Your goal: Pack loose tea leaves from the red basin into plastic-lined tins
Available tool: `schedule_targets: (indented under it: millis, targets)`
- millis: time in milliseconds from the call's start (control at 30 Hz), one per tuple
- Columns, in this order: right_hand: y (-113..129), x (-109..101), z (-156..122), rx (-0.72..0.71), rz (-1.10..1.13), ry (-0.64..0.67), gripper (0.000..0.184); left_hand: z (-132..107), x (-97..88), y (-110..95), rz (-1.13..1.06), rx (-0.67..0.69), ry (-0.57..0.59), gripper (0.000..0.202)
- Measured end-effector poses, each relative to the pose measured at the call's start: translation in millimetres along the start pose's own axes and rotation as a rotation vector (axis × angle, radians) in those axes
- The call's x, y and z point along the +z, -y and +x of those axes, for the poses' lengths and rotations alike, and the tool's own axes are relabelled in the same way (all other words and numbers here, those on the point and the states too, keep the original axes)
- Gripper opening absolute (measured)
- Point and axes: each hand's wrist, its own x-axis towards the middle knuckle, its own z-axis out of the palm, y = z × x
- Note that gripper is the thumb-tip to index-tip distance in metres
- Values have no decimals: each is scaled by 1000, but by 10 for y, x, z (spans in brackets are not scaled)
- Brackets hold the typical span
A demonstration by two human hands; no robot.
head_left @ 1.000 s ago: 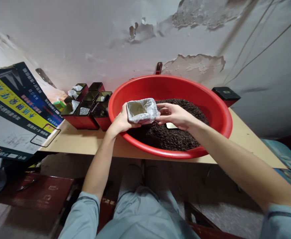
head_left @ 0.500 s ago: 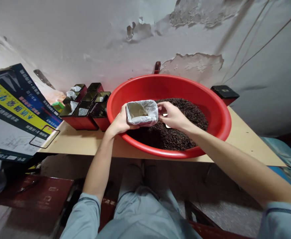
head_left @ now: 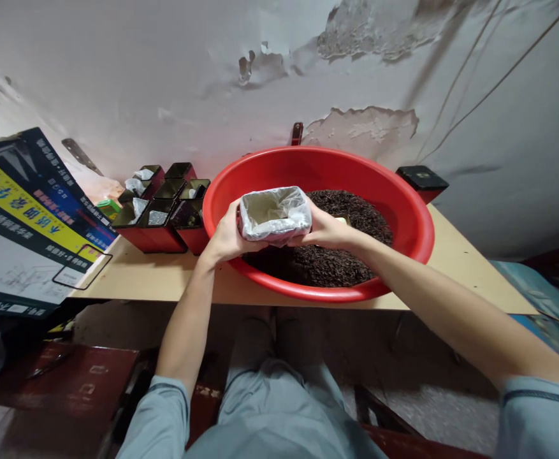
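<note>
Pale tabletop (head_left: 470,274) with red basin (head_left: 415,236), open tins (head_left: 155,239), black-topped box (head_left: 422,178).

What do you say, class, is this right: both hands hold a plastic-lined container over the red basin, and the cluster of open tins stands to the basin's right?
Not quite: the head view shows the cluster of open tins standing to the left of the red basin. The rest holds: the left hand and right hand hold a plastic-lined container over the basin.

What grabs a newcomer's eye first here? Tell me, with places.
The big red basin on the table, holding dark grains, likely comes first. Over it, the left hand and right hand hold a plastic-lined box. Behind, peeling plaster scars the wall.
</note>
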Motion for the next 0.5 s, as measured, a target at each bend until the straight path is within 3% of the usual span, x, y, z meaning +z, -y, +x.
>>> schedule_targets:
  millis: [100,233,300,400,433,500]
  targets:
    - [-43,-43,-48,30,-7,4,114,56,-1,-44,-68,39,71,108]
    - [-95,-171,-99,49,-245,77,100,91,29,83,-100,-15,153,113]
    - [61,-290,-57,25,-417,74,83,83,56,158,-103,-37,140,114]
    - [477,-371,161,15,-636,-88,47,77,105,191,-81,3,103,113]
    - [602,-340,272,34,-682,-58,40,79,120,178,-68,22,96,111]
    - [743,-190,517,80,-748,219,28,80,141,126,-34,43,74,108]
